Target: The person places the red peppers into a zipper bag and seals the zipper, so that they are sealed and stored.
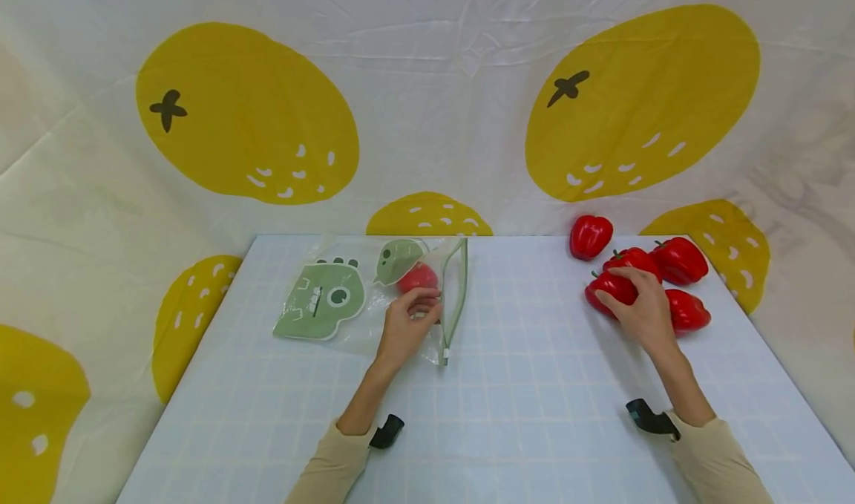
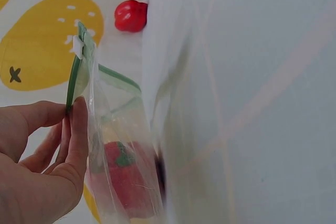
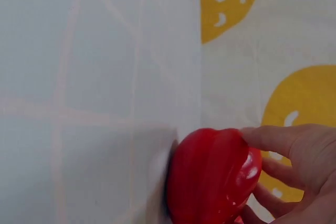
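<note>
A clear zip bag (image 1: 374, 326) with green dinosaur prints lies on the table, its green-edged mouth toward the right. Inside it is a red bell pepper (image 2: 128, 177), seen through the plastic. My left hand (image 1: 409, 326) pinches the bag's green edge between thumb and fingers, which stands lifted in the left wrist view. On the right, my right hand (image 1: 644, 311) holds another red bell pepper (image 3: 210, 177), thumb on its near left side and fingers over its top. That pepper appears to be on the table or just above it; I cannot tell which.
Several more red bell peppers (image 1: 680, 260) cluster behind and right of my right hand. One pepper (image 1: 591, 237) sits at the table's back edge. The pale checked table (image 1: 521, 415) meets a hanging cloth (image 1: 441, 118) with yellow fruit prints.
</note>
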